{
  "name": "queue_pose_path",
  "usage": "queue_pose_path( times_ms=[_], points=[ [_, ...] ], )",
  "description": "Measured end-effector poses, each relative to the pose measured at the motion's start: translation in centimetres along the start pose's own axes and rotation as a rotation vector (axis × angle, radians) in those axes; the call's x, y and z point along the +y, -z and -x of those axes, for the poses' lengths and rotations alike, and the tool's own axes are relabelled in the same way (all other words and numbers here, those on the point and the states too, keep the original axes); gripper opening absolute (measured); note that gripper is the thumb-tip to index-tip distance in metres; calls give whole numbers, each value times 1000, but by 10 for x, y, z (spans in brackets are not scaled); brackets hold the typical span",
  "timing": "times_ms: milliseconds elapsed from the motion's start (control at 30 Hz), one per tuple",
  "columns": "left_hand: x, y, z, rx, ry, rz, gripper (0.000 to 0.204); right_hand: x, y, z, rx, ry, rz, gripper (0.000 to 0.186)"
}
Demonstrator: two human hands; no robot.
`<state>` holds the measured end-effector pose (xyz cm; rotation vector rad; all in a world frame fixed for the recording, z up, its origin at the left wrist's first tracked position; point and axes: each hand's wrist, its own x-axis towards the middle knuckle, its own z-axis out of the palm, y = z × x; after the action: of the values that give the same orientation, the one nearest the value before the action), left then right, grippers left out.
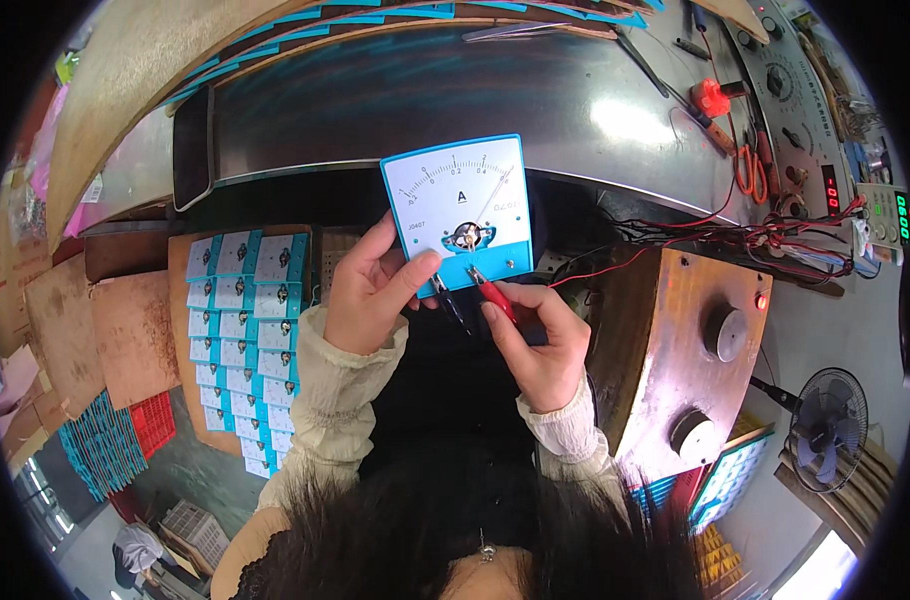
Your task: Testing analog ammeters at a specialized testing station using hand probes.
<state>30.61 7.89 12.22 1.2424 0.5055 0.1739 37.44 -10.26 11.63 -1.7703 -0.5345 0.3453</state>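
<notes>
Ammeter (459, 205), likely light, stiff but delicate, suits edge holding, the left hand (369, 298) pinching its lower-left edge, the right hand (543, 345) pinching the red alligator clip (492, 295).

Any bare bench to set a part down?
Yes: mid-bench, right of the black slab, below the tweezers, beyond the held meter. Crowded: bench's right end, with scissors and a tangle of wires; rows of meters fill most of the left board.
</notes>
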Motion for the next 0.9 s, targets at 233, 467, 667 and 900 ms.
queue_pose_path(
  times_ms=[233,467,667,900],
  points=[
    [0,-11,-4,-28,8,-26,57,1,8,1,59,28,-15,20],
    [0,-17,-6,-77,19,-15,58,-6,12,5,122,21,67,20],
    [6,-8,-3,120,-173,89,43,3,34,24,270,-79,-275,11],
    [-30,-20,22,361,-305,-163,33,-13,-26,12,42,57,185,16]
  ],
)
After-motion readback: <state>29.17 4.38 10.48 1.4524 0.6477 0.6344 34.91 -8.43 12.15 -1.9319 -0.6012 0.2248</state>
